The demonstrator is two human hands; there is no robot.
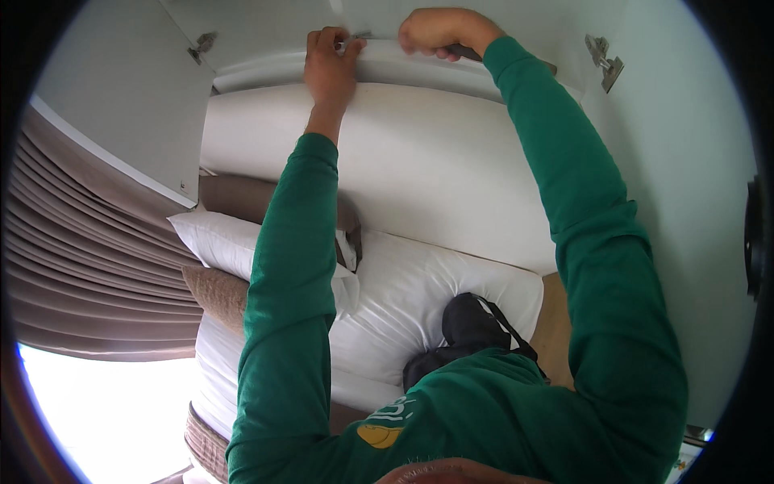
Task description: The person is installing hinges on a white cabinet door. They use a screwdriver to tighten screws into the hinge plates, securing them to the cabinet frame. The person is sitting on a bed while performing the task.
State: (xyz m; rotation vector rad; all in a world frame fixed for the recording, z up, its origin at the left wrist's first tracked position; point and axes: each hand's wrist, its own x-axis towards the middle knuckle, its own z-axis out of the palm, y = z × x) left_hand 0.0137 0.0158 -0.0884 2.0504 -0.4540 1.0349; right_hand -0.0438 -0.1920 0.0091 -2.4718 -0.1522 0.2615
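From here I see the left hand (pixel 329 71) pinched around a small pale piece (pixel 342 47), just beside a bit of metal (pixel 362 35) in the cupboard (pixel 270 32) above the headboard (pixel 435 133); whether that metal is fixed, I can't tell. The right hand (pixel 439 31) is curled in a fist, a dark handle (pixel 463 52) showing beneath it, too blurred to judge the grip. With both arms stretched out, tired fingertips could let the pale piece drop behind the headboard or onto the bed (pixel 395 274). And if the right hand slipped leftward, it might knock the left fingers
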